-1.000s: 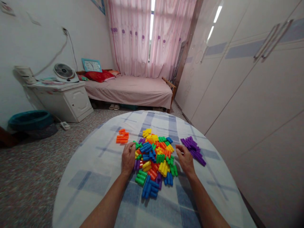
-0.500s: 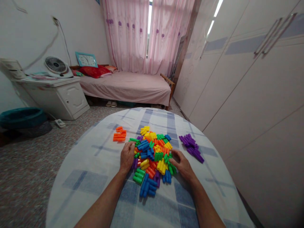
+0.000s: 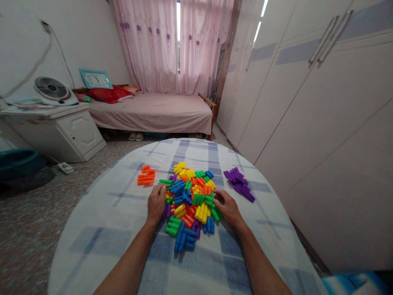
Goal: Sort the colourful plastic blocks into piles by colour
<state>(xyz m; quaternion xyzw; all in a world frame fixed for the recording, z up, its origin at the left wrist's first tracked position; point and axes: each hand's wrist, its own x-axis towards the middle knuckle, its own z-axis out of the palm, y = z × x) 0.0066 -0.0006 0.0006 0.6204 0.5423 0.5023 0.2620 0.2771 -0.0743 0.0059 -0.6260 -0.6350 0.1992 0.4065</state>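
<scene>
A mixed pile of coloured blocks [image 3: 186, 197] lay on the tabletop [image 3: 82, 225] between 2 hands. The left hand [image 3: 156, 201] curled at the pile's left edge, hiding part of it; whether its grip was clamped, I could not tell. The right hand [image 3: 229, 208] bent toward green blocks [image 3: 209, 200], its grip equally unclear. Orange blocks [image 3: 146, 179] sat apart leftward, purple blocks [image 3: 238, 180] rightward. Beyond, a teal bin [image 3: 18, 162], contents hidden, stood near a closed white cabinet [image 3: 84, 133].

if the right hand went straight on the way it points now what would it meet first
Most likely the green pieces just ahead; the right hand may already be touching them, though depth is unclear.
</scene>
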